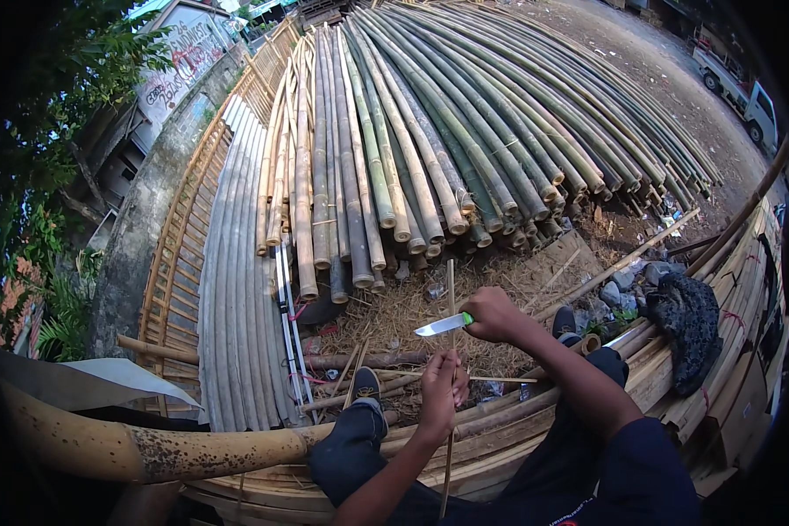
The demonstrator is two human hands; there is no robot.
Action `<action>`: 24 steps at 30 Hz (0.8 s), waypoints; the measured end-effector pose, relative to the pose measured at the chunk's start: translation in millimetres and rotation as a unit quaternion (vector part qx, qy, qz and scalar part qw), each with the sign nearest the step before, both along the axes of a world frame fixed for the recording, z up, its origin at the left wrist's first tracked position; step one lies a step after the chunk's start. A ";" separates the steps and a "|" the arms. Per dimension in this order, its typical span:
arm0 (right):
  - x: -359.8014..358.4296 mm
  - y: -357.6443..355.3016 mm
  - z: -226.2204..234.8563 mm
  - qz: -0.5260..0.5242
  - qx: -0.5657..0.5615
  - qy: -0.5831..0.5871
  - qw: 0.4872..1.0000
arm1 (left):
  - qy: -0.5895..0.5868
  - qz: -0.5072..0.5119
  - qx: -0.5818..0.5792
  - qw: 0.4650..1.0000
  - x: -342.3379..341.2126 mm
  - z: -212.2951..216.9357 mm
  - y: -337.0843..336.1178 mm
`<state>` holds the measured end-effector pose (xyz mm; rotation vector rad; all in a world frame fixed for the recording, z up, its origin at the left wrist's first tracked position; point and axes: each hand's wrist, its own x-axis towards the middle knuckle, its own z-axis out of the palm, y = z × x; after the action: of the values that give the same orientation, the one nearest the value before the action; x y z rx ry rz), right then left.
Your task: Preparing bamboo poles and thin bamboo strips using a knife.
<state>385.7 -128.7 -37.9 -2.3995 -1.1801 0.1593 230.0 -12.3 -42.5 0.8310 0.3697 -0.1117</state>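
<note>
My left hand (443, 390) is closed round a thin bamboo strip (450, 285), which stands nearly upright in front of me, its lower end running down past my lap. My right hand (493, 314) grips a knife (443, 326) by its green handle. The blade points left and lies across the strip, just above my left hand. Whether the edge touches the strip, I cannot tell. Both shoes (366, 383) show beyond my knees, over ground strewn with shavings.
A large stack of bamboo poles (386, 158) fills the far middle. Corrugated sheets (237, 263) and a bamboo lattice (180, 254) lie to its left. A thick bamboo pole (210, 451) crosses at lower left. Split bamboo (666, 368) and a dark cloth (684, 329) sit at right.
</note>
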 end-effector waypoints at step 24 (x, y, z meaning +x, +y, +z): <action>30.2 -12.5 -10.6 -0.160 0.034 -0.003 0.987 | -0.001 0.010 0.060 0.998 -12.1 11.5 -16.6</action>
<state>415.9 -141.2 -48.5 -2.4891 -0.7736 0.0095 217.9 -28.9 -31.0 0.9454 0.3855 -0.0710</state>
